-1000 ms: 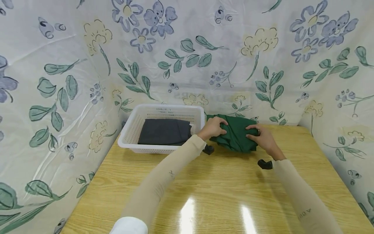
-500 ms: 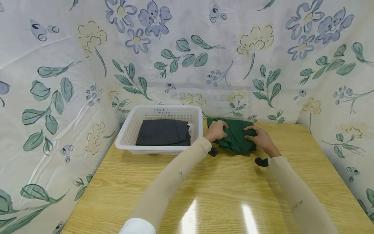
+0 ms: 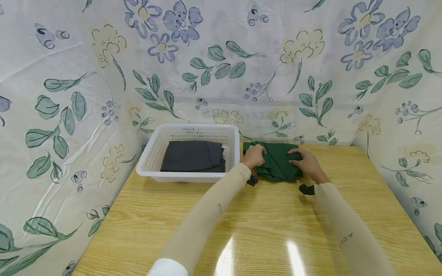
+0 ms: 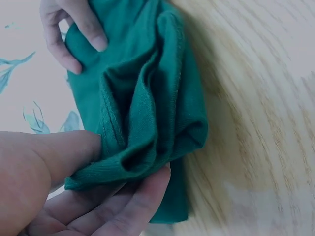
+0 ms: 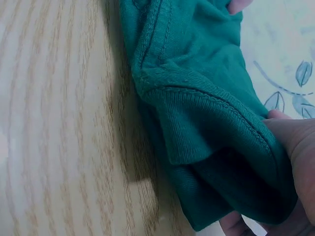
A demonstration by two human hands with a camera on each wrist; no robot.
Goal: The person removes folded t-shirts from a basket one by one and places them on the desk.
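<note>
A dark green knit garment (image 3: 279, 163) lies bunched and folded on the table, just right of a white basket (image 3: 146, 163). At its left end my left hand (image 3: 254, 155) pinches a fold; the left wrist view shows the thumb above the layers and the fingers (image 4: 130, 206) under them. My right hand (image 3: 310, 165) holds the other end. In the right wrist view its thumb lies against a stitched, ribbed edge (image 5: 216, 108), and fingers show below the cloth. A loop of fabric gapes open beside that hand.
A dark grey folded cloth (image 3: 190, 156) lies inside the basket. Behind stands a flower-printed sheet (image 3: 221, 99), close to the back edge of the wooden table (image 3: 269, 218). Black wrist-camera pieces (image 3: 306, 189) jut out below both wrists.
The green garment has come down flatter and a little toward the table's front. Both hands have stayed on it, the left lowering slightly at its end. The view has shifted a little.
</note>
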